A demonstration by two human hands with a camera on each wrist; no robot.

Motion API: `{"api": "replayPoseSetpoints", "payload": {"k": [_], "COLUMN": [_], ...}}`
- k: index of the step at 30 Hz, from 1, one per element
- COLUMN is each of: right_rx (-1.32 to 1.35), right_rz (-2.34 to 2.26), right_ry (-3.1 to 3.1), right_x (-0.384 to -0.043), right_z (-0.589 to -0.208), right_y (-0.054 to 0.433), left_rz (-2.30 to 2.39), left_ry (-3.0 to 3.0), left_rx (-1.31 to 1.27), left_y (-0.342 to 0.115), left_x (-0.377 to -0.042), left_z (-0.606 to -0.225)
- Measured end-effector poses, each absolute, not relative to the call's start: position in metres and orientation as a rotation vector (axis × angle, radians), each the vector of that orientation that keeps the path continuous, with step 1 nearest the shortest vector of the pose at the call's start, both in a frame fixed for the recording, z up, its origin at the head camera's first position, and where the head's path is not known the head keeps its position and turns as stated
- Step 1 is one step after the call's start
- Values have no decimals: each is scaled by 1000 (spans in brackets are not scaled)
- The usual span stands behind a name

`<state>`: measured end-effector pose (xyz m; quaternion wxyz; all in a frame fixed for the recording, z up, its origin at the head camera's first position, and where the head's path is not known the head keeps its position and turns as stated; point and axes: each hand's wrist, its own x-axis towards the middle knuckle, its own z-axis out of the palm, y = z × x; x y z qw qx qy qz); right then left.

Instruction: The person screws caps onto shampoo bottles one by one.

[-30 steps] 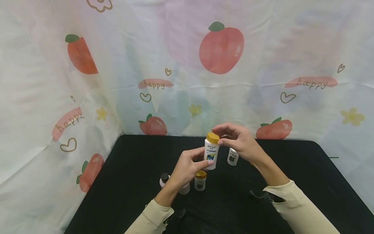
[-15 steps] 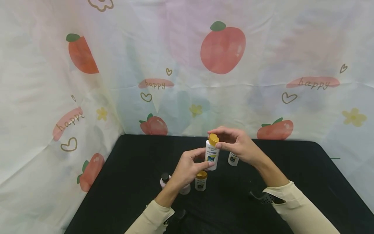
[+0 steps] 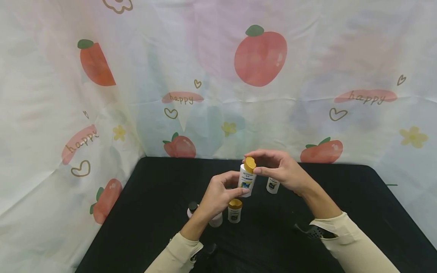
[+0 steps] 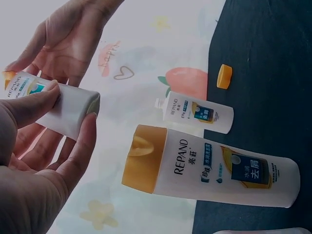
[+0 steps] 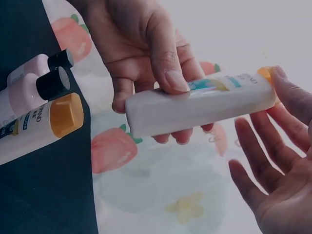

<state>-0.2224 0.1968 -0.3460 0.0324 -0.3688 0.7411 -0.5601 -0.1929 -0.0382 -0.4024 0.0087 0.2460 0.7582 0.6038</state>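
My left hand [image 3: 218,195] grips a white shampoo bottle [image 3: 246,180] around its body, thumb across the front label. The bottle is held above the table, leaning slightly. My right hand [image 3: 285,169] pinches its gold cap [image 3: 250,165] between thumb and fingers; the cap sits on the bottle's top at a turned angle. In the right wrist view the bottle [image 5: 200,105] lies across both hands, its base toward the left hand [image 5: 141,53]. Several fingers of the right hand [image 5: 280,161] are spread below the cap end.
A capped white shampoo bottle [image 4: 219,168] stands on the black table [image 3: 164,182] near the left hand. Behind it are an uncapped white bottle [image 4: 200,112] and a loose gold cap [image 4: 224,76]. Pinkish bottles with black caps [image 5: 53,83] stand beside, partly behind the left forearm in the head view.
The gold cap has turned and tilted on the bottle's top under my right fingers. My right hand has lowered slightly; the left hand keeps its grip nearly in place.
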Motion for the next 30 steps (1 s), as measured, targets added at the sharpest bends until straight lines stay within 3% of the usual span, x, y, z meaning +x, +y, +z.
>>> {"api": "replayPoseSetpoints", "payload": {"k": [30], "right_rx": [-1059], "right_rz": [-1855], "right_ry": [2423], "right_x": [-217], "right_z": [-347], "right_y": [189], "left_rz": [1905], "left_ry": [2420], "left_rx": [739], "left_y": [-36], "left_x": [-195], "left_z": [-400]}}
